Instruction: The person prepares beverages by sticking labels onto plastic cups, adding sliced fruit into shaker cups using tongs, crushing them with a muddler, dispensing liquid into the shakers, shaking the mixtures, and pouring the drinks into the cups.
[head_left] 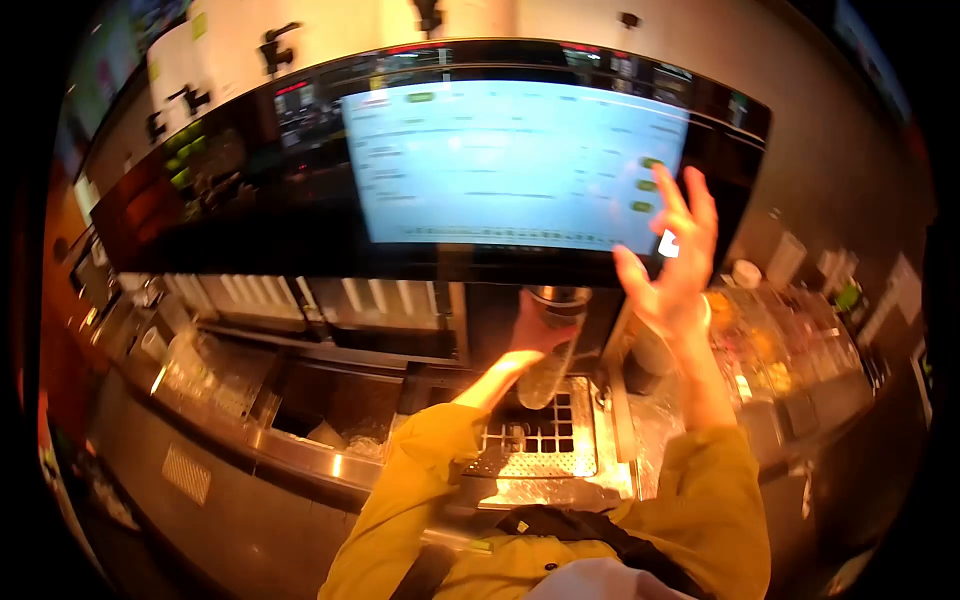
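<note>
My right hand [678, 265] is raised, fingers spread, with a fingertip at the right side of a lit touchscreen [500, 165], beside a column of small green buttons. Whether the fingertip touches the glass I cannot tell. Below the screen, my left hand [538, 330] is wrapped around a tall clear cup [548, 375] with a dark, shiny top. The cup is tilted, its lower end over a metal drain grate [525, 462]. Part of it is hidden behind my fingers, and blur hides what it contains.
On the right stand clear bins [775, 345] with colourful contents. A metal counter [320, 455] with a recessed bin runs along the left. White upright panels or containers [250, 295] sit under the screen's left part. The wide black screen housing [250, 220] overhangs the work area.
</note>
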